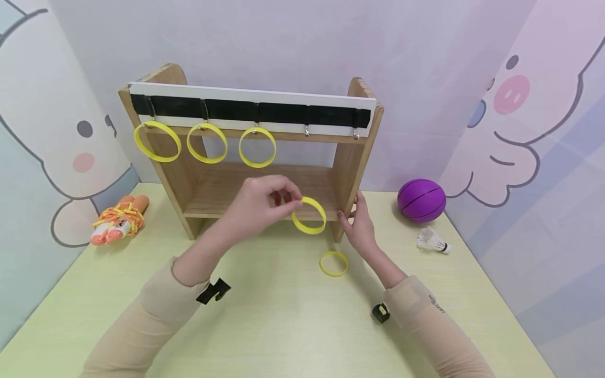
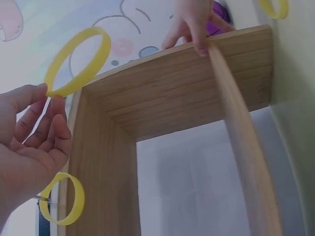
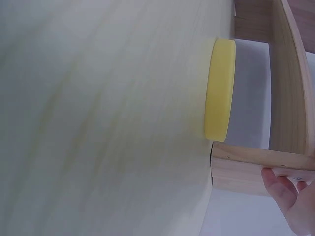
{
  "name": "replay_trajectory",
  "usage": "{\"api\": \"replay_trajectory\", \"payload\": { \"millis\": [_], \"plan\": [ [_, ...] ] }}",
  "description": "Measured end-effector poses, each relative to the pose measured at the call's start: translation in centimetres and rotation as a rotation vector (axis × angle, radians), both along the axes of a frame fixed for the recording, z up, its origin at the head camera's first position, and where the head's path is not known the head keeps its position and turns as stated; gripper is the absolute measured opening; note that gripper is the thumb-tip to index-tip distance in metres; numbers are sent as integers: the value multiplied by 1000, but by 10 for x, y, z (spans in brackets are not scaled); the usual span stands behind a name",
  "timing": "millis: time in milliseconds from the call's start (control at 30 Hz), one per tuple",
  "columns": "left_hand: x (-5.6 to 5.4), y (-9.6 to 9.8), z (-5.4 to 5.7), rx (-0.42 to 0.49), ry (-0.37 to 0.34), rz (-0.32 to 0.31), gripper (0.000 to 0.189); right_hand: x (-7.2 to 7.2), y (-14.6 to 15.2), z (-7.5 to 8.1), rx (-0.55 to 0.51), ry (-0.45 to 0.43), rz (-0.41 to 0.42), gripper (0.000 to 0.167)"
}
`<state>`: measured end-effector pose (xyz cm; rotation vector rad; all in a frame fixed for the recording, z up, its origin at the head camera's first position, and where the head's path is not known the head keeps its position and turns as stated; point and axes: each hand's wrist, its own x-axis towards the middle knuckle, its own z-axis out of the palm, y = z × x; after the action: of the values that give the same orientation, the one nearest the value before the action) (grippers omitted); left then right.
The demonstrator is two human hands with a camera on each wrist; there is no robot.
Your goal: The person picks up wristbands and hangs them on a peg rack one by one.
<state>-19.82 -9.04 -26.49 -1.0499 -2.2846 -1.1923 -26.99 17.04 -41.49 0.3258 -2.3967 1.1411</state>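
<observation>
Between thumb and fingertips, my left hand [image 1: 262, 202] pinches a yellow ring [image 1: 309, 216] in front of the wooden rack [image 1: 352, 157]. My right hand [image 1: 360, 226] grips the rack's right side panel near its foot, thumb at the front edge. Three yellow rings, among them the left one [image 1: 157, 142], hang from hooks on the black strip [image 1: 231, 110] along the top. The two hooks at the right, including the end hook [image 1: 356, 133], bear no ring. Another yellow ring [image 1: 333, 264] lies flat on the table, which the right wrist view shows edge-on [image 3: 220, 91].
A purple ball [image 1: 421, 200] and a white shuttlecock [image 1: 432, 240] are on the table's right side. An orange and white toy [image 1: 120, 220] lies at the left. The patterned wall [image 1: 283, 47] stands close behind the rack.
</observation>
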Motion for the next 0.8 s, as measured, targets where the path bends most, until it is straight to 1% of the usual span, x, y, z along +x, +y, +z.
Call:
{"api": "replay_trajectory", "payload": {
  "millis": [167, 333, 433, 567, 800],
  "plan": [
    [2, 0, 14, 109, -6, 41, 10, 0, 1, -1, 5, 8, 4, 70],
    [0, 3, 23, 224, -25, 84, 10, 0, 1, -1, 5, 6, 1, 69],
    [-2, 4, 26, 325, -60, 97, 11, 0, 1, -1, 0, -1, 3, 69],
    [-8, 6, 30, 437, -83, 111, 14, 0, 0, 0, -15, -5, 6, 69],
    [-19, 10, 31, 567, -107, 128, 19, 0, 1, 1, -15, -11, 9, 69]
  ]
}}
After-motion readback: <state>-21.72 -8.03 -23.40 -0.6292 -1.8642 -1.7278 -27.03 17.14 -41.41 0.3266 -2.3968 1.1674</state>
